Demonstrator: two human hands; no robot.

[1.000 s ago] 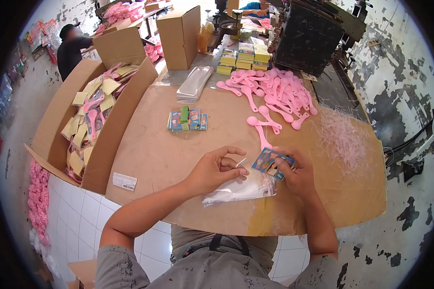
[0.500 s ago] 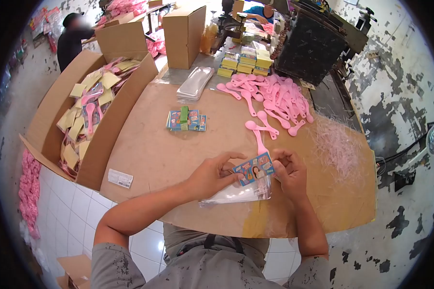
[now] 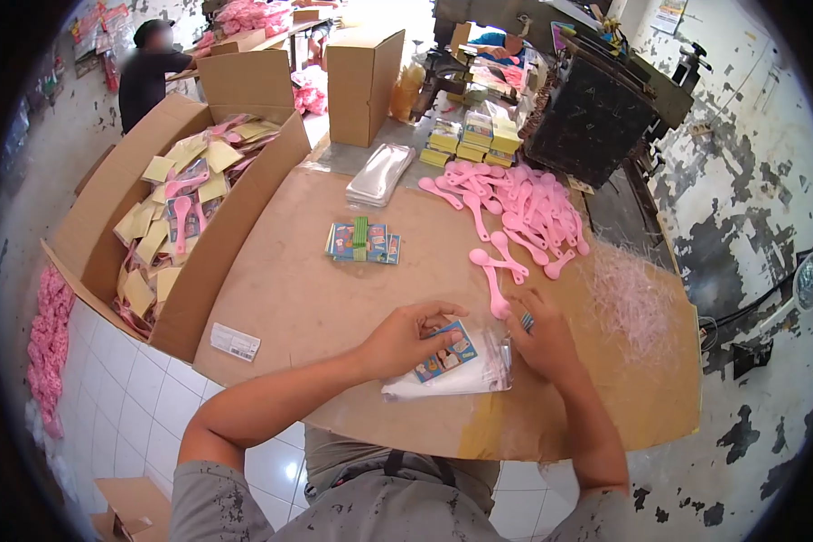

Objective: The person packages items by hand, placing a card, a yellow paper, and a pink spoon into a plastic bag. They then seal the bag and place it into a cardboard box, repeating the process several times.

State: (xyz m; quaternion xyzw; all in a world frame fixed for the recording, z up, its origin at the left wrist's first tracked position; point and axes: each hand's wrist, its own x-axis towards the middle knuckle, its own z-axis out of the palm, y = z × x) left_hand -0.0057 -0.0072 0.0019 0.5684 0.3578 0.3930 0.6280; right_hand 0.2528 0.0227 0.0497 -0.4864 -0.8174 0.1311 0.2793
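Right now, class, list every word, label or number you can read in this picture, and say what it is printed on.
No text can be read.
Printed card under the left hand: colourful print, too small.
White sticker on the cardboard box: lines of print, blurred.
Banded card stack: print too small.

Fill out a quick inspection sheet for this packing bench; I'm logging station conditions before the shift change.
Surface: brown board tabletop, worn, tape patch at near edge.
Job's things: printed card lying on clear bag stack; pink spoon just beyond.
Clutter: pink spoon pile, banded card bundle, pink plastic shreds, clear tray stack.
Grippers: left hand pinches the card; right hand rests on the bags' right edge.
Cables: black cable on floor at right.
Surroundings: open carton of packed spoons, black machine, a person at back.
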